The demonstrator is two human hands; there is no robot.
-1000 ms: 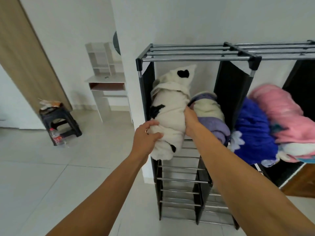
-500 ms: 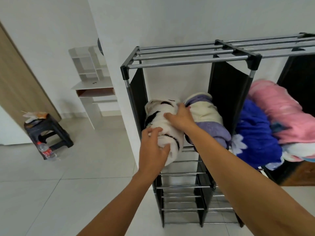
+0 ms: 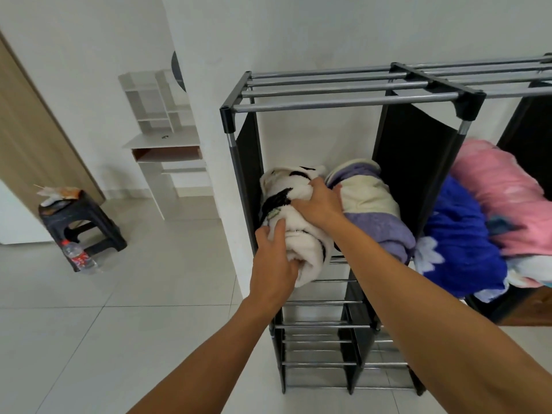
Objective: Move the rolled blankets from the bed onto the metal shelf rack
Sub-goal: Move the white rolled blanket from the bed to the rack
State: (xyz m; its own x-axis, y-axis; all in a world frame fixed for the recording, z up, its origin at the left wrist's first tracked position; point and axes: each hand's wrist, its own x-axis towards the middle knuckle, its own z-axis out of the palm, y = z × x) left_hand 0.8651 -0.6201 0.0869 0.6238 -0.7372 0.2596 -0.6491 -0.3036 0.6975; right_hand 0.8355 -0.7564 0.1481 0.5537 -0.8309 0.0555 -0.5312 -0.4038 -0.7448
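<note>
Blankets number four on the metal rack [image 3: 343, 100]: white-and-black roll [image 3: 298, 231], purple one [image 3: 376, 213], blue [image 3: 460, 234], pink [image 3: 501, 198]. Left hand [image 3: 273, 264] and right hand [image 3: 318, 203] both clutch the white-and-black roll, fingers curled into it.

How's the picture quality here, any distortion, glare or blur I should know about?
Head view: wide-angle distortion bows the metal shelf rack rails and stretches both forearms near the bottom edge; lighting is soft and even, with no hard shadows and only faint sheen on the floor tiles; the left hand, right hand and black-and-white rolled blanket are reasonably sharp, while the water bottle looks slightly soft.
</note>
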